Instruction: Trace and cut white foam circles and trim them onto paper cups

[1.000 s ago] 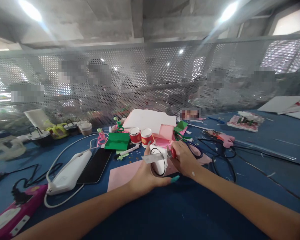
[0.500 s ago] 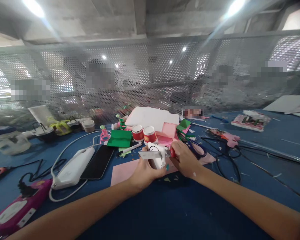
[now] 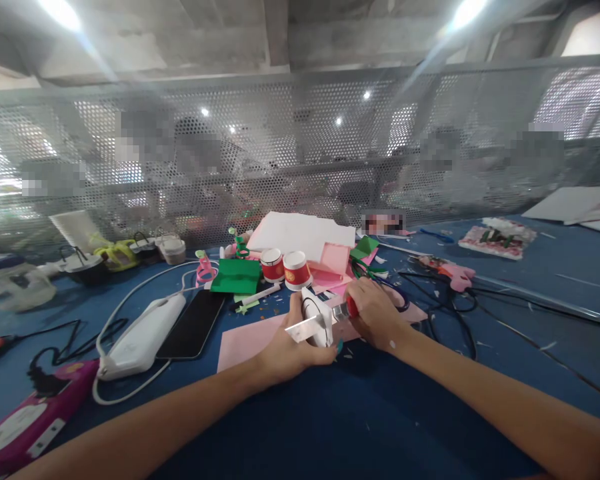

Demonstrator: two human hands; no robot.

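Observation:
My left hand (image 3: 291,352) is wrapped round a white paper cup (image 3: 322,315) with a black curved line on it. The closed fingers of my right hand (image 3: 377,313) grip a utility knife (image 3: 303,329) by its red end. Its broad metal blade lies across the white cup and points left, over my left hand. Exactly where the edge meets the cup cannot be made out. Beneath both hands lies a pink sheet (image 3: 235,344). Just beyond them stand two red-and-white cups (image 3: 297,272), upside down or upright I cannot tell.
A black phone (image 3: 192,325), a white power bank (image 3: 143,337) and a magenta power strip (image 3: 43,407) lie left. Green card (image 3: 236,276) and a white marker (image 3: 261,295) are near the cups. A pink glue gun (image 3: 457,275) with cables is right. Mesh panel (image 3: 290,153) stands behind.
The white cup has turned in my left hand, and the knife blade now slants down to the left instead of lying nearly level. My right hand has shifted slightly right.

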